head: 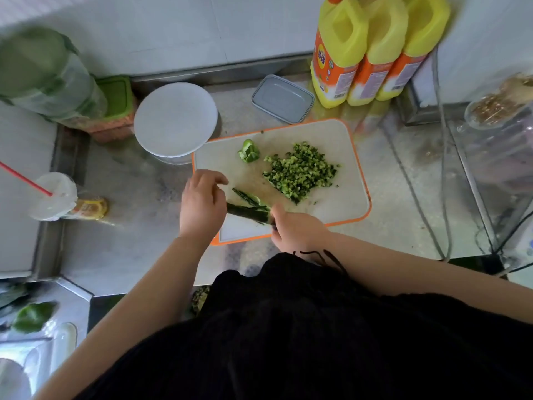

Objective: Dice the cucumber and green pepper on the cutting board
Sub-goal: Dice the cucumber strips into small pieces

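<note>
Far out to the left of the left hand, a plastic cup [54, 196] with a red straw [24, 178] stands at the counter's edge, and beyond it up by the wall sit a blurred green-topped jar [46, 73] and a green-lidded container [115, 102]. Just beyond the left hand is a round white lid [175, 120] over a bowl. The left hand [202, 204] rests at the near left corner of the orange-rimmed cutting board [353, 194], fingers curled over the end of the cucumber piece [249, 212] and holding it down. The cucumber lies across the board's near edge, spanning the gap between the two hands, with thin dark strips [245, 196] lying just beyond it. Farther beyond the left hand's fingers sits a green pepper chunk [248, 151]. The right hand [297, 230] touches the cucumber's other end, fingers curled around something dark that may be a knife handle; the blade cannot be made out. Beyond the right hand, mid-board, lies a heap of diced cucumber [300, 171]. Past the board's far edge is a grey rectangular lid [282, 99], and to its right three yellow oil bottles [375, 50] stand against the wall. Well right of the right hand, cables [444, 174] trail over the counter beside a clear glass vessel [501, 125].
</note>
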`<state>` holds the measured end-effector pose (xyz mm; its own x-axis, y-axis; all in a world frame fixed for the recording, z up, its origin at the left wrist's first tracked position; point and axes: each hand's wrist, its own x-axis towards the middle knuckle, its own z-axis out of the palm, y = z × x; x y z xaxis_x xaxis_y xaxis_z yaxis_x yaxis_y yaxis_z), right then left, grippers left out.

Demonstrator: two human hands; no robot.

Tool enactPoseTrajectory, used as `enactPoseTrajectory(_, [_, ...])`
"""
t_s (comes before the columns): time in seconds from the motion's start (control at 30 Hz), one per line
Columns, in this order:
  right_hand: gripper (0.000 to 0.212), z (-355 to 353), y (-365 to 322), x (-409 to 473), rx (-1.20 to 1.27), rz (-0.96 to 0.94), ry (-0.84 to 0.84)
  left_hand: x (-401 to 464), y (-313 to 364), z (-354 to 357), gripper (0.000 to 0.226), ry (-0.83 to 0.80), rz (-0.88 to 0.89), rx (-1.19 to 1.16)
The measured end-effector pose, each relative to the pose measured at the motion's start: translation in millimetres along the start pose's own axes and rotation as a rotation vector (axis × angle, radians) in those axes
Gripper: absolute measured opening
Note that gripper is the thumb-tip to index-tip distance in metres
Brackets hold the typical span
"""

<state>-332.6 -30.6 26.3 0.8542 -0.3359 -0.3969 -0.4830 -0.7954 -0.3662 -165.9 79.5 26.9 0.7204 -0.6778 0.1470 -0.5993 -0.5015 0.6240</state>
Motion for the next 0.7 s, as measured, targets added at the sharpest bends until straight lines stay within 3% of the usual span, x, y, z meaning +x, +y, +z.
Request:
enactPoseTrajectory(0.1, [0.036,3,-3,-2,-0.046,-0.019,0.017,10,4,-2,0.027,-0.513,-0.006,0.194])
enactPoseTrajectory(0.17, [0.032,4,-2,-1,-0.004,-0.019,0.018,11,3,2,0.025,-0.676,0.047,0.32])
enactPoseTrajectory(0.5, [0.034,5,1,0,0.06,-0.037,-0.007,30,4,18,0.032,-0.849,0.118,0.466])
enactPoseTrajectory(0.7, [0.03,2,-1,1,0.068,-0.055,-0.055,38,13,24,0.035,-0.875,-0.024,0.394])
